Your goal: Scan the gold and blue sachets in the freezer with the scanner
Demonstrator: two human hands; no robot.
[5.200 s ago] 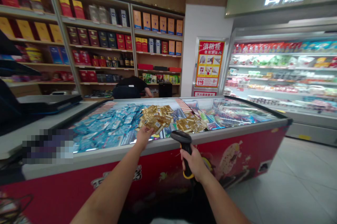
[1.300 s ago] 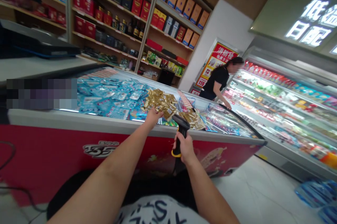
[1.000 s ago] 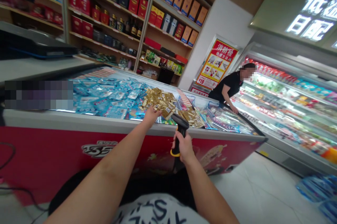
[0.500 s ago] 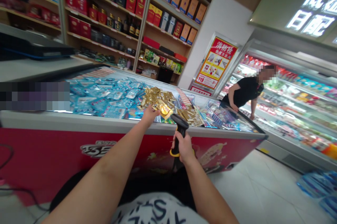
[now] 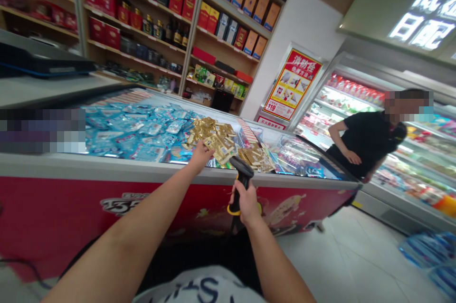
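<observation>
Blue packets [image 5: 138,127] heaped on the left of the chest freezer [image 5: 124,165]. Left hand [image 5: 200,156] pinches a gold packet [image 5: 221,148] by its left edge, over the freezer's near side; loose gold packets [image 5: 204,126] just behind. Right hand [image 5: 247,201] wraps the barcode scanner [image 5: 242,167] by its handle; scanner head covers part of the freezer rim. Farther right, a person in black [image 5: 370,144]. Held packet's long axis slopes down rightward. Scanner nose points up-left, towards the packet; handle near upright.
</observation>
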